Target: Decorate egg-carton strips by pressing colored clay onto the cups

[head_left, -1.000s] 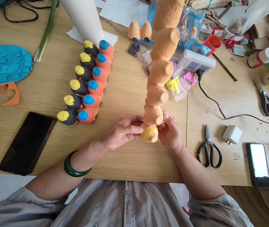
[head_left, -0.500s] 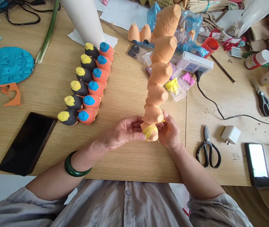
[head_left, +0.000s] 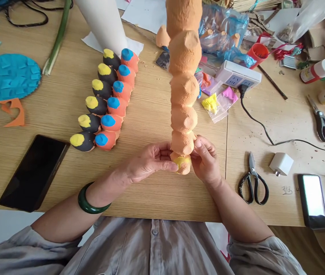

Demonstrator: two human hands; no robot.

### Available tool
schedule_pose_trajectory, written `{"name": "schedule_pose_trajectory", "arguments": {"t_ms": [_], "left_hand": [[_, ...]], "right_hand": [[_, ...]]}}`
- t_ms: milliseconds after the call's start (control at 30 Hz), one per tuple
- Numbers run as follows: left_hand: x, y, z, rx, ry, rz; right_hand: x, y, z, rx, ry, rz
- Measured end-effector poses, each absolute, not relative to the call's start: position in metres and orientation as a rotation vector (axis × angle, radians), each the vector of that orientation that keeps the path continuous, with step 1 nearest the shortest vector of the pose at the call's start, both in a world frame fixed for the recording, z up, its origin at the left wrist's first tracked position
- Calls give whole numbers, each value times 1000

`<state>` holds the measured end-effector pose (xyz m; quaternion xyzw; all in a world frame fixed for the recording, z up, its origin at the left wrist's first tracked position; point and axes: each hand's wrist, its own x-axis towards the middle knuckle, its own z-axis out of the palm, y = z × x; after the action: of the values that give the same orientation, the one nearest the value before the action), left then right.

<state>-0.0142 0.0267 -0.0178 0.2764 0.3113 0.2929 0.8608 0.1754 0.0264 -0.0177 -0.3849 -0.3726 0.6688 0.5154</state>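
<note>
A long orange egg-carton strip (head_left: 183,76) stands on end on the wooden table (head_left: 156,114), rising toward the camera. Its lowest bump carries a dab of yellow clay (head_left: 179,162). My left hand (head_left: 148,161) grips that bottom bump from the left, thumb pressed on the yellow clay. From the right, my right hand (head_left: 206,158) pinches the strip just above its base. A green bangle (head_left: 89,200) sits on my left wrist.
A painted carton strip (head_left: 105,101) with black and orange bumps tipped yellow and blue lies left. A dark phone (head_left: 33,172) lies front left. Black scissors (head_left: 252,179), a white charger (head_left: 280,163), a lit phone (head_left: 312,199) and a power strip (head_left: 238,74) are right.
The orange strip has swung from leaning right to nearly upright, its top shifting left. Both hands keep their hold at its base.
</note>
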Motion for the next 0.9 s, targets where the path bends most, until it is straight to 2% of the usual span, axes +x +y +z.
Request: {"name": "schedule_pose_trajectory", "arguments": {"t_ms": [633,900], "left_hand": [[-17,30,-17,702,595,477],[-19,32,-16,726,577,446]], "right_hand": [[173,18,-7,-995,-1314,1512],[172,18,-11,-985,-1277,1548]]}}
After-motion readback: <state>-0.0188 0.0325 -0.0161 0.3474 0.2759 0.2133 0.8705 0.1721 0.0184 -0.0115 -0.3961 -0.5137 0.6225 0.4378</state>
